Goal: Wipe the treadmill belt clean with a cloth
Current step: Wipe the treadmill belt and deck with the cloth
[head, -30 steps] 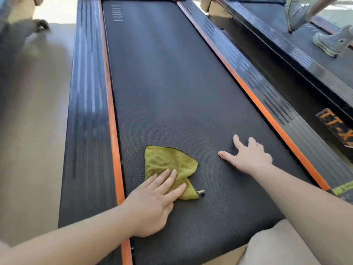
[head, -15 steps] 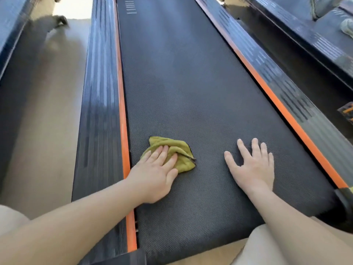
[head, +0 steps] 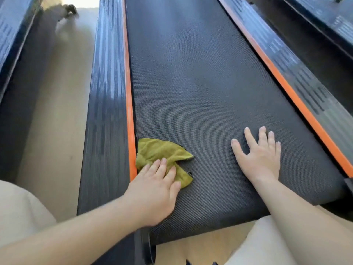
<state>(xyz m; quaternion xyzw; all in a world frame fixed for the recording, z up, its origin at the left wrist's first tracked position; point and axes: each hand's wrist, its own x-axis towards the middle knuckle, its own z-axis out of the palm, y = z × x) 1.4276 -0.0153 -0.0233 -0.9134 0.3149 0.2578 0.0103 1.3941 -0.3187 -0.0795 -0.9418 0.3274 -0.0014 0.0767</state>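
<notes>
Cloth (head: 162, 155) | soft, light, bunches | left hand (head: 154, 194) presses flat-fingered on its near part | right hand (head: 259, 159) splayed on belt (head: 200, 83)

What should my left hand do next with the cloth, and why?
Probably slide the cloth rightward across the belt. The left hand presses it flat at the belt's left edge, against the orange strip, so the uncovered belt lies to its right. The right hand rests flat farther right, bracing.

Matt woven-textured black belt (head: 200, 92), fuzzy olive terry cloth (head: 162, 152), glossy ribbed side rails (head: 107, 111), smooth floor (head: 57, 111)
</notes>
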